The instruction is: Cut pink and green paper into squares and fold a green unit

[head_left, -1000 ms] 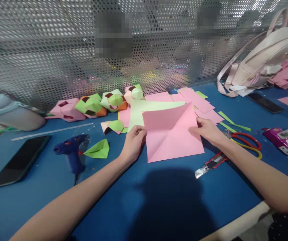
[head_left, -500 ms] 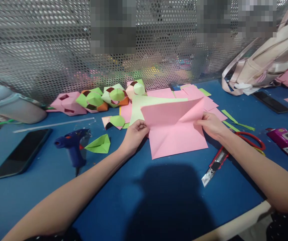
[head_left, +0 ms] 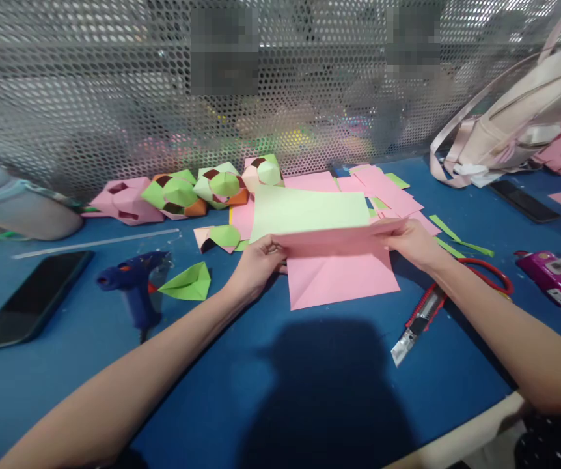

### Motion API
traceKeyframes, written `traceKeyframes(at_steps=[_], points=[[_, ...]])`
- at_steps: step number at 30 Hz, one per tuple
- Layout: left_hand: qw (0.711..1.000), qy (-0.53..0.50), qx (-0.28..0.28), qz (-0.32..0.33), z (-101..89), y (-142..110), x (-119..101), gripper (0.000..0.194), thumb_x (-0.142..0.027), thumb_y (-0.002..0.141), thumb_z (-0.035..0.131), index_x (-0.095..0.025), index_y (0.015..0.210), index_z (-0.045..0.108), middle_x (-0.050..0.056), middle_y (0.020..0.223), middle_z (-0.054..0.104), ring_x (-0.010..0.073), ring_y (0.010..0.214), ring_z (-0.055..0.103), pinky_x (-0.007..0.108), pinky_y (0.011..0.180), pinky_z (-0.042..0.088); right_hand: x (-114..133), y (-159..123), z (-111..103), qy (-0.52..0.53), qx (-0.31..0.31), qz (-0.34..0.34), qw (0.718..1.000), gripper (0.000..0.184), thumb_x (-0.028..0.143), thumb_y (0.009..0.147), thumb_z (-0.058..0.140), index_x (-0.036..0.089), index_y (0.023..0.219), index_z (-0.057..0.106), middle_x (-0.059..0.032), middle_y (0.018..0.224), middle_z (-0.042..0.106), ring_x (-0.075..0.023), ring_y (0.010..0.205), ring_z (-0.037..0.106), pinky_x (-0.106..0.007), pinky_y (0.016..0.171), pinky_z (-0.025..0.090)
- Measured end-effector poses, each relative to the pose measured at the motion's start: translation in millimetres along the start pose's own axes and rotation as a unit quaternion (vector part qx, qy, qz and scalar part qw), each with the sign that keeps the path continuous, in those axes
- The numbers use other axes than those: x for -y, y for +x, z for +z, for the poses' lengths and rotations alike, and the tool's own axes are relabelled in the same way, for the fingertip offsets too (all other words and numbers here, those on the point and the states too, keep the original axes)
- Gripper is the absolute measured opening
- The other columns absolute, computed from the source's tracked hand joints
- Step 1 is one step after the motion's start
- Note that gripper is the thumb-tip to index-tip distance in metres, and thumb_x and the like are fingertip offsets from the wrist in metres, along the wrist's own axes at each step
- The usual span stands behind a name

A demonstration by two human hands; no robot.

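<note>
Paper point(head_left: 343, 277), pink and creased, sits between left grip point(head_left: 259, 264) and right grip point(head_left: 411, 243), both pinched closed on its sides; for a neat fold, best align edges before pressing the crease.

Red-handled scissors point(head_left: 498, 270): blades hidden, right forearm point(head_left: 500, 332) in front. Pale green paper sheet point(head_left: 310, 210): lower part covered by creased pink paper sheet point(head_left: 343, 270). Blue plastic glue gun point(head_left: 136, 293): cord point(head_left: 142, 335) lost behind left forearm point(head_left: 148, 368). Cream fabric backpack point(head_left: 529, 107): cut off at right edge. Perforated grey metal panel point(head_left: 114, 98): shapes beyond blurred, unidentifiable.
</note>
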State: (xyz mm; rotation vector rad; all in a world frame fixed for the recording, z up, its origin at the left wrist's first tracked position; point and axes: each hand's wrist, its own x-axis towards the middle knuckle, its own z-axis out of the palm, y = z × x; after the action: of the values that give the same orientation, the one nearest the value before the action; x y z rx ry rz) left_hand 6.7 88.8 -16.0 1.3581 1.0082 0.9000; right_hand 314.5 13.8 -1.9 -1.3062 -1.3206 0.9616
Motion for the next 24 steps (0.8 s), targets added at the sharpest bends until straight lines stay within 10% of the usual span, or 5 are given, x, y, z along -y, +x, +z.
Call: traceKeyframes(at_steps=[4,9,16,24], points=[[0.999,0.041,-0.004,0.015,-7.5,4.1,-2.3,0.014,-0.014,0.065,0.072,-0.016,0.077,0.066,0.001,0.07,0.067,0.0112,0.059,0.06,0.022,0.054,0.049,3.3,-12.5,-9.4,-0.149,0.123,-0.138,0.971,0.015,0.027,0.081,0.072,0.027,0.094,0.079,-0.0049,0.113,0.075,-0.022,0.107,0.069,-0.041,0.099,0.053],[0.958,0.248,0.01,0.146,-17.2,6.5,3.2,0.008,-0.014,0.079,0.06,-0.017,0.082,0.068,0.003,0.078,0.07,0.0133,0.066,0.064,0.025,0.061,0.052,-10.2,-20.1,-19.5,-0.227,0.161,-0.149,0.949,0.02,0.034,0.092,0.061,0.027,0.101,0.077,-0.0061,0.12,0.074,-0.0213,0.11,0.069,-0.039,0.098,0.053],[0.857,0.313,0.147,0.383,-22.3,0.0,-1.6,0.058,-0.008,0.085,0.058,-0.023,0.14,0.047,0.014,0.151,0.047,0.0257,0.141,0.044,0.044,0.11,0.046,-12.1,-19.5,-19.4,-0.252,0.156,-0.149,0.943,0.022,0.031,0.093,0.056,0.029,0.099,0.077,-0.0041,0.117,0.075,-0.0224,0.108,0.07,-0.044,0.098,0.054],[0.849,0.301,0.2,0.385,-10.7,-15.9,-6.6,0.061,-0.009,0.078,0.057,-0.022,0.137,0.05,0.015,0.132,0.062,0.0262,0.124,0.059,0.047,0.105,0.049,-3.5,-23.8,-18.2,-0.24,0.154,-0.151,0.946,0.026,0.029,0.087,0.064,0.031,0.111,0.073,-0.0037,0.116,0.075,-0.0232,0.106,0.072,-0.038,0.09,0.058]])
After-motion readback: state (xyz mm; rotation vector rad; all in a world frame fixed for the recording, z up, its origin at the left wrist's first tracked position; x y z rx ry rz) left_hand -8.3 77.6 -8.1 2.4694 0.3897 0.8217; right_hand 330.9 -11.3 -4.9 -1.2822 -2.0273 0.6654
